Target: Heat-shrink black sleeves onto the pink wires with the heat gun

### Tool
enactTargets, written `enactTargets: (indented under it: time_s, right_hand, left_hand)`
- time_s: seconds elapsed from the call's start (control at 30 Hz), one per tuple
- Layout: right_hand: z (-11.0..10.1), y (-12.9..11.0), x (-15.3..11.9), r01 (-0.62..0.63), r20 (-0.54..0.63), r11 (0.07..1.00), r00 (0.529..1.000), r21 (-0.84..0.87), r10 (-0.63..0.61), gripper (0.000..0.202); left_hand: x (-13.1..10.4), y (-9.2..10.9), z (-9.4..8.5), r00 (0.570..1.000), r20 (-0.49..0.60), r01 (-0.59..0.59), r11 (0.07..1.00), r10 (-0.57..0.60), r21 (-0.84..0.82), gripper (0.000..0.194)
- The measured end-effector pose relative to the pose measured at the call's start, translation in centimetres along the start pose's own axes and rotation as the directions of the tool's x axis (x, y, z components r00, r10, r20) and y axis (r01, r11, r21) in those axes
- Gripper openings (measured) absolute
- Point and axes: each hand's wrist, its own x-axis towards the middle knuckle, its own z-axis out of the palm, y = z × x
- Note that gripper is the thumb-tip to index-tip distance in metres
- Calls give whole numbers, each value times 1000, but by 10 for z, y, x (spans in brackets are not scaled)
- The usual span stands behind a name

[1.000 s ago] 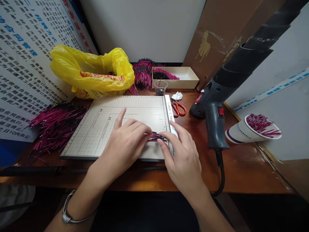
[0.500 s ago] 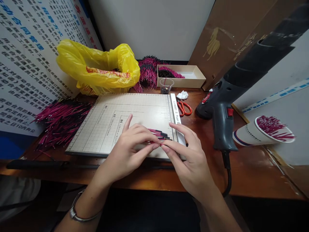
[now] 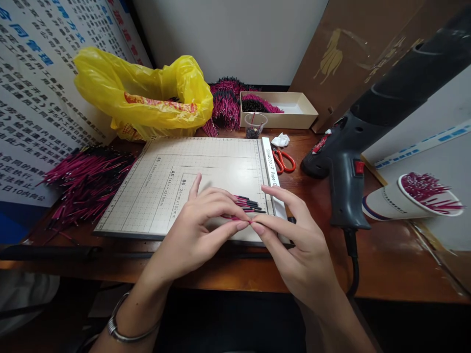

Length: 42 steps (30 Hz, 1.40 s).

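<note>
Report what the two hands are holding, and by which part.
The left hand and right hand pinch a thin pink strand between thumb and forefinger; which part is hidden. Whether the left also grips the black-tipped strands is unclear.

2 hands [image 3: 204,221] at 4 and 6 o'clock of 1 paper cutter [image 3: 147,196]; uncountable wires [image 3: 252,203], 2 heaps [image 3: 90,184] at 9 and 12; 1 plastic bag [image 3: 110,110] at 11; 1 box [image 3: 300,121] and 1 clear cup [image 3: 254,129] at 1; 1 tissue [image 3: 280,140] and 1 scissors pair [image 3: 284,169] at 2; 1 heat gun [image 3: 349,186] and 1 paper cup [image 3: 384,203] at 3.
</note>
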Motion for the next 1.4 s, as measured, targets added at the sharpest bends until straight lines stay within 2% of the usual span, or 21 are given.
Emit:
enactTargets:
  time_s: [0.23,0.47,0.6,0.93,1.07,1.4]
  right_hand:
    - [-2,2,0,15,14,1000,1000,-17,-15,20]
    - [-6,3,1,-2,7,999,1000,54,2,19]
    - [-8,4,-1,-14,-5,995,1000,100,15,17]
    - [-12,3,-2,-34,-9,989,999,141,35,17]
    - [-11,2,-1,-45,0,990,999,131,45,17]
    - [-9,2,0,-61,-8,989,998,132,62,19]
  left_hand:
    - [1,0,-2,1000,14,11,999,-10,-46,19]
    - [3,2,-5,993,-27,111,982,-117,-151,12]
    - [5,3,-10,989,52,142,974,-135,-178,12]
    - [0,0,-13,982,178,75,994,-60,-77,17]
    - [0,0,-13,983,176,60,994,-43,-95,22]
    - [0,1,-9,992,119,41,997,-33,-68,17]
